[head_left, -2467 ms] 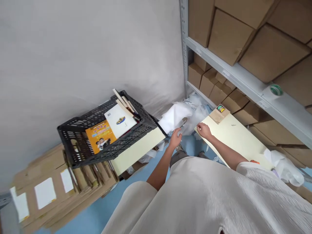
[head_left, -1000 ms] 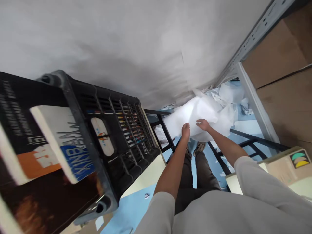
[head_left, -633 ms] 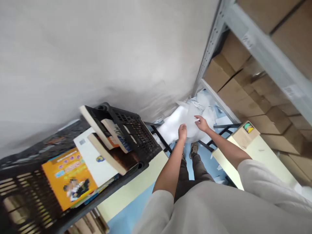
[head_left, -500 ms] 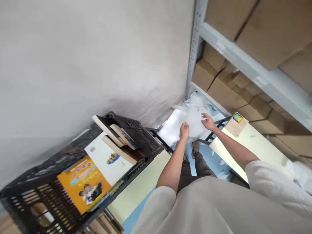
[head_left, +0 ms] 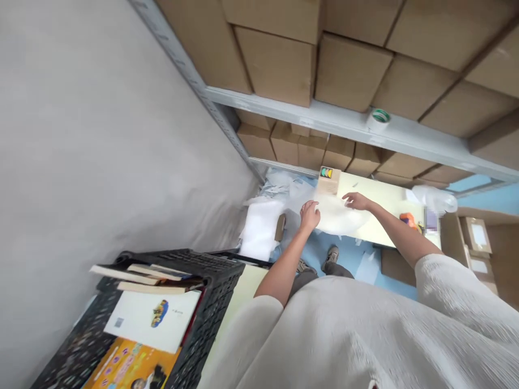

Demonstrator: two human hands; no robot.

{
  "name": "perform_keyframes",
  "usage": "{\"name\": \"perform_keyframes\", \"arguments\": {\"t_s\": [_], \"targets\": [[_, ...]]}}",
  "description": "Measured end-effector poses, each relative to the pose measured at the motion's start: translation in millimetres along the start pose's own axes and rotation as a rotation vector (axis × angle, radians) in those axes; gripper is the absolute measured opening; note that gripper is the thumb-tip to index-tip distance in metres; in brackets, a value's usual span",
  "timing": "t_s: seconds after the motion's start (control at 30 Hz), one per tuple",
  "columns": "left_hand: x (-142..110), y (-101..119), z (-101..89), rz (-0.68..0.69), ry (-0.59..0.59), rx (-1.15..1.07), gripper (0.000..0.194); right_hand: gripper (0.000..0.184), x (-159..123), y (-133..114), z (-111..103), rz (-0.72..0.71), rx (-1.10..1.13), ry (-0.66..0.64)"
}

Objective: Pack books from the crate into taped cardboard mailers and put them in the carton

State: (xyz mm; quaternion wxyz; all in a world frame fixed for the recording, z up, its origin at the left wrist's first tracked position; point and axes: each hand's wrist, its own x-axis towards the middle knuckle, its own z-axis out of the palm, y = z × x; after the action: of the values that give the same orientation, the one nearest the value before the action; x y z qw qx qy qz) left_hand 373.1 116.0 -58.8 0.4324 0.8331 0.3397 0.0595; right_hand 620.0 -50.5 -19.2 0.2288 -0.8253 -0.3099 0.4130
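A thin white sheet (head_left: pixel 338 219) lies spread over the near left end of a cream table (head_left: pixel 385 197). My left hand (head_left: pixel 310 215) grips the sheet's left edge, which hangs off the table, with curled fingers. Further right, my right hand (head_left: pixel 357 201) rests flat on top of the sheet with its fingers stretched out. A small cardboard box with a coloured logo (head_left: pixel 328 181) stands on the table just beyond both hands.
More white sheets (head_left: pixel 259 232) are piled on the blue floor by the wall. At lower left a black crate (head_left: pixel 211 281) holds books. A metal shelf (head_left: pixel 344 127) carries cardboard boxes and a tape roll (head_left: pixel 380 115). Orange and purple items (head_left: pixel 417 220) sit further right on the table.
Both hands lifted a white sheet from the floor pile and carried it right onto the table end. My view swung from the crate and wall toward the shelf.
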Motion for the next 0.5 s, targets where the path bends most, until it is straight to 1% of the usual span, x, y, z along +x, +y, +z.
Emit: {"name": "perform_keyframes", "arguments": {"t_s": [0.1,0.2,0.3,0.4,0.5], "targets": [[-1.3,28.4,30.8,0.064,-0.158,0.115,0.053,0.045,-21.7,31.6,-22.0,-0.027,-0.121,0.023],[-1.9,43.7,58.7,0.082,-0.312,0.219,0.057,0.046,-31.1,59.9,-31.6,-0.092,-0.249,0.036],[-4.1,46.3,81.2,0.078,-0.41,0.331,0.06,0.047,-26.2,83.3,-33.4,-0.103,-0.334,0.062],[-4.8,41.5,98.6,0.047,-0.45,0.406,0.059,0.047,-11.0,101.2,-32.5,-0.089,-0.4,0.086],[-2.3,35.6,111.9,0.015,-0.475,0.453,0.058,0.044,4.9,114.0,-31.0,-0.107,-0.459,0.089]]}}
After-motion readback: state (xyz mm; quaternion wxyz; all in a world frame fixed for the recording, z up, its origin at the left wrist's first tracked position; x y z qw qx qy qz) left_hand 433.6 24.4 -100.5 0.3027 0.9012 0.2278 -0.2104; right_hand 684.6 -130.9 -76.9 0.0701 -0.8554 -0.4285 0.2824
